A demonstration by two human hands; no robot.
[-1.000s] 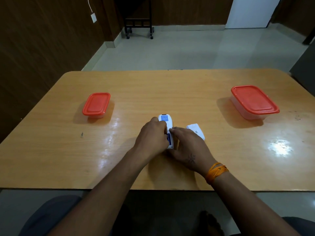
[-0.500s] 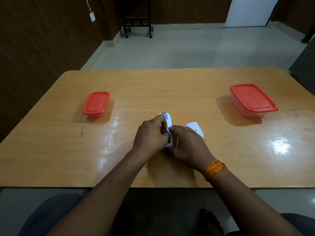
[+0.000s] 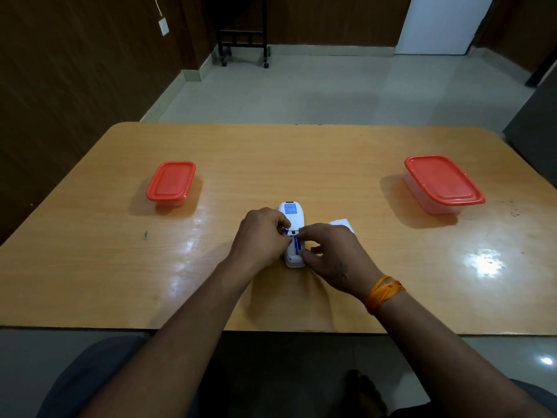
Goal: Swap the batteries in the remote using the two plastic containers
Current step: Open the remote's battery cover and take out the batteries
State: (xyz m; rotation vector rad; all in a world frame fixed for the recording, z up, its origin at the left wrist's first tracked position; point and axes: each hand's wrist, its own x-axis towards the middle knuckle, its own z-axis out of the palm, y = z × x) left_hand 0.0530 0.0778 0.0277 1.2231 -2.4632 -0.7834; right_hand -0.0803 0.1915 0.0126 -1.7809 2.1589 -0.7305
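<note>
A white remote lies face down in the middle of the wooden table, its battery bay open. A blue battery shows in the bay. My left hand pinches another blue battery at the bay's upper left edge. My right hand holds the remote's right side, fingertips at the bay. The white battery cover lies just right of the remote, partly hidden by my right hand. A small red-lidded container stands at the left, a larger one at the right, both closed.
The table's near edge runs just in front of my forearms. An orange thread band circles my right wrist. Beyond the table are a grey floor and a black wheeled stand by the wall.
My left hand's fingers have shifted from covering the remote to pinching a blue battery at the bay. The bay and the battery in it show more. My right hand stays on the remote.
</note>
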